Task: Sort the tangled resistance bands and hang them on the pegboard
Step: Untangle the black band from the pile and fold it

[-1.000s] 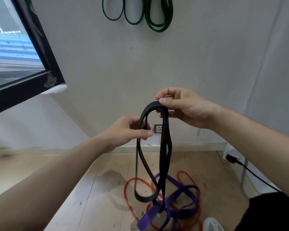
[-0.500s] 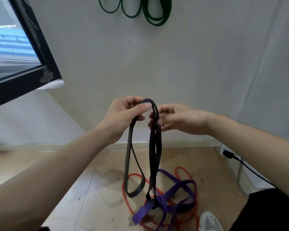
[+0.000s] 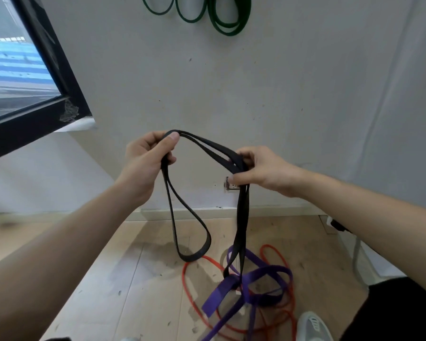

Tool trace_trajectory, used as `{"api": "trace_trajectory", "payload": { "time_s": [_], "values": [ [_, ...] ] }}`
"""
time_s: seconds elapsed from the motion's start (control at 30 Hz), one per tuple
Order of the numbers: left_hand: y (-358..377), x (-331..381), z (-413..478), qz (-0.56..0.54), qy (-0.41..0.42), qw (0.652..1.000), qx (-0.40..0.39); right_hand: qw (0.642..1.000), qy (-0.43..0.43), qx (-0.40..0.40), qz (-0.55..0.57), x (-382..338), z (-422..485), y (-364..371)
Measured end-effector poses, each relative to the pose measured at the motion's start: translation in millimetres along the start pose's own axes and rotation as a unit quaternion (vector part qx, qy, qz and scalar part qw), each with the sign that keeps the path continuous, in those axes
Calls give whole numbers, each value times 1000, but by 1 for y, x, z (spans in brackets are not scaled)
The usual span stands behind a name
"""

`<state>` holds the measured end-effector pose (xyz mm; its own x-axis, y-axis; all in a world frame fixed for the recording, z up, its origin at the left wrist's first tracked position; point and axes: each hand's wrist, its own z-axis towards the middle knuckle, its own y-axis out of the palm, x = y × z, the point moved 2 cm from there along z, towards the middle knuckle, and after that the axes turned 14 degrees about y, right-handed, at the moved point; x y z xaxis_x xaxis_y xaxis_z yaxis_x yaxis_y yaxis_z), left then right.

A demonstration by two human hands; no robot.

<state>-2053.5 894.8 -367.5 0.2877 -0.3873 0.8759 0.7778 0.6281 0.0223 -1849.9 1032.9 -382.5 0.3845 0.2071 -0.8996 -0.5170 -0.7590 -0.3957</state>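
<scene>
There, one black band (image 3: 242, 217) hung between two hands, left grip (image 3: 145, 159) and right grip (image 3: 265, 171) both clamped around it.

The held band (image 3: 242, 217) stretches between the left hand (image 3: 145, 166) and the right hand (image 3: 263, 171), with a loop hanging below each. The right loop drops into the tangle of bands (image 3: 220, 295) on the floor (image 3: 133, 279), just left of a shoe (image 3: 312, 326). Other bands (image 3: 228, 23) hang on the wall above, and a window (image 3: 22, 70) stands at the left.

Matt black rubbery band (image 3: 241, 212), pale scuffed wood floor (image 3: 123, 286) — dull painted wall (image 3: 256, 82), glossy window frame (image 3: 57, 57)
</scene>
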Motion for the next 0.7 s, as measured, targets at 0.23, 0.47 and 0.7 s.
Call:
{"api": "trace_trajectory", "payload": {
  "time_s": [0.23, 0.47, 0.7],
  "values": [
    [-12, -13, -3, 23, -20, 998, -46, 995, -53, 90, 6, -24, -6, -28],
    [-9, -16, -13, 68, -47, 979, -186, 986, -130, 83, 61, -46, -18, -35],
    [19, 7, -21, 27, -38, 972, -230, 990, -135, 47, 12, -41, -21, -20]
  ]
}}
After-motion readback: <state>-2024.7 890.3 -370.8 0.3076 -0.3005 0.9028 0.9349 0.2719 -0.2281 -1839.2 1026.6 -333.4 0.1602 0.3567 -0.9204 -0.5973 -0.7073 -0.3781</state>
